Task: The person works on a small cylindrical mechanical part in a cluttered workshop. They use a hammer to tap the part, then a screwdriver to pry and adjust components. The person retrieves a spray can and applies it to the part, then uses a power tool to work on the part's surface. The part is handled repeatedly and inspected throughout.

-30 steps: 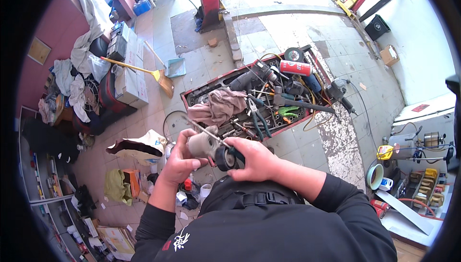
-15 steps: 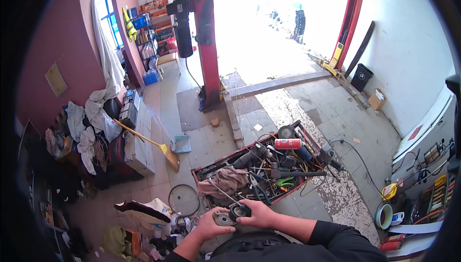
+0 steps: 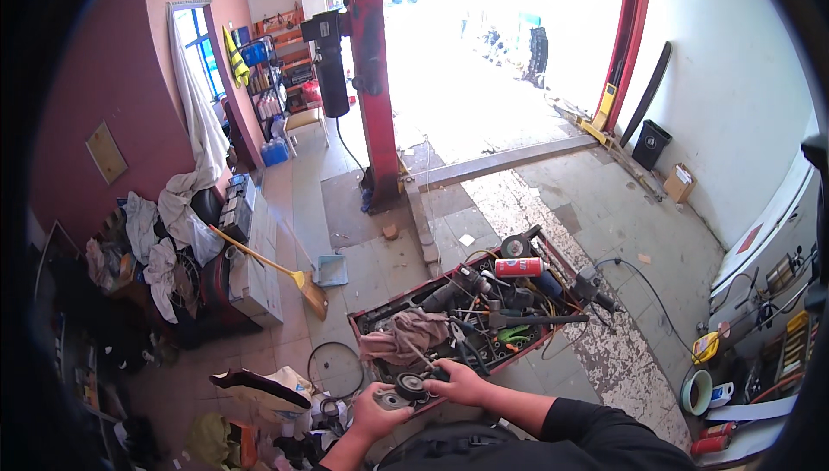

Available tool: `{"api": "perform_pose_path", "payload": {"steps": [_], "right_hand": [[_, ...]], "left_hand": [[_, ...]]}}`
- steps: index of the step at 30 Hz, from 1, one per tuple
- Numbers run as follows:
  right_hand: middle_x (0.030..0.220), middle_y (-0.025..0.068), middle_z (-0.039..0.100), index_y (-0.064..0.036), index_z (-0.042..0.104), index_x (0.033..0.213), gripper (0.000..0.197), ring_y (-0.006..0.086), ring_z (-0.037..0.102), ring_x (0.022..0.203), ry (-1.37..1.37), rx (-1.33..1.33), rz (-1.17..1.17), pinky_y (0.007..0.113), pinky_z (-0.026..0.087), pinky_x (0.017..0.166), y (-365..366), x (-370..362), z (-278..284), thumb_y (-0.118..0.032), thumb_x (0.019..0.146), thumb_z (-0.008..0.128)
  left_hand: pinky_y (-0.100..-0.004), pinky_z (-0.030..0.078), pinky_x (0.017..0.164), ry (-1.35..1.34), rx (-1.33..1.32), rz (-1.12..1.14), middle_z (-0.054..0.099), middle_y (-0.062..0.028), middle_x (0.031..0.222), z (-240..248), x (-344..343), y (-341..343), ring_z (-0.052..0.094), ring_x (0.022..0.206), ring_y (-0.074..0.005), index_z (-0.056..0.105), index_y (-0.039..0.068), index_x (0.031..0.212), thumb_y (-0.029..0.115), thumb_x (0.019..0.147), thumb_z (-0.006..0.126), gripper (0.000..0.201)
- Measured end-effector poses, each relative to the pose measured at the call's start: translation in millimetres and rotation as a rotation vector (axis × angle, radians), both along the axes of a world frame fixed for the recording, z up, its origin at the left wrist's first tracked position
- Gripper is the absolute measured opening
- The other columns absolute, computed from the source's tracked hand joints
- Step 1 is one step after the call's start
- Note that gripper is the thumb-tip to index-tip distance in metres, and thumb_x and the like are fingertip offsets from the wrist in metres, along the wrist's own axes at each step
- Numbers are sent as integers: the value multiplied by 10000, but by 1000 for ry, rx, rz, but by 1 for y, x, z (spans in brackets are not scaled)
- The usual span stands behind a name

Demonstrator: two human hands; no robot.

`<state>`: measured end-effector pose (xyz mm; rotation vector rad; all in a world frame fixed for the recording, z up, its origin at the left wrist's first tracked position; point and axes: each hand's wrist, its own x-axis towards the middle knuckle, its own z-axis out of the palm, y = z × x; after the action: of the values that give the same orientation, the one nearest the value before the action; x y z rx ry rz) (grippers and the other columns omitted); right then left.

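Note:
My left hand [image 3: 376, 413] is closed around a round grey metal part [image 3: 395, 399] with a hole at its centre. Beside it, partly over that part, is a dark grooved pulley wheel [image 3: 410, 386]. My right hand [image 3: 462, 385] grips the dark handle of a screwdriver [image 3: 421, 354], its thin shaft slanting up and left; its fingertips are also against the pulley. How the pulley and the metal part join is too small to tell. Just beyond my hands a crumpled pinkish rag [image 3: 404, 335] lies at the near left of a red tool tray [image 3: 355, 326].
The tray holds pliers [image 3: 469, 347], a hammer [image 3: 535, 320], a red spray can [image 3: 518, 267] and many loose tools. Left of it are a black ring [image 3: 335, 369], a broom [image 3: 311, 291] and a dustpan [image 3: 332, 270]. A red lift post [image 3: 373, 82] stands farther off.
The pulley has shifted left and down and turned its face more into view. The screwdriver's shaft now shows shorter. My hands stay close together; the view has shifted slightly.

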<state>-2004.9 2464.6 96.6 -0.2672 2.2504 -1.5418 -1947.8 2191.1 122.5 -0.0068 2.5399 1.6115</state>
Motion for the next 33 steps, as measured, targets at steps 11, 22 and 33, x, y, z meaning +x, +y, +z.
{"api": "perform_pose_path", "payload": {"steps": [11,22,33], "right_hand": [[1412,274,622,-55,536,1500,591,502,673,1227,311,424,-152,586,573,1036,22,-13,-97,-104,930,680],[1302,162,658,-110,635,1458,452,350,657,1222,436,810,274,491,550,996,23,2,-86,-147,1008,648],[1344,303,656,2,510,1421,540,473,758,1176,-30,753,177,540,640,993,-6,-53,-83,-114,941,727]], "left_hand": [[-404,662,867,-409,772,323,794,-107,1056,-20,16,-6,785,939,-216,708,-24,1287,30,846,830,461],[-351,634,803,-503,705,277,778,-112,1028,-33,6,25,760,845,-208,674,-49,1267,64,884,854,437],[-349,631,846,-422,674,436,798,-111,1043,-26,9,47,775,871,-199,660,-38,1313,91,894,860,481]]}}
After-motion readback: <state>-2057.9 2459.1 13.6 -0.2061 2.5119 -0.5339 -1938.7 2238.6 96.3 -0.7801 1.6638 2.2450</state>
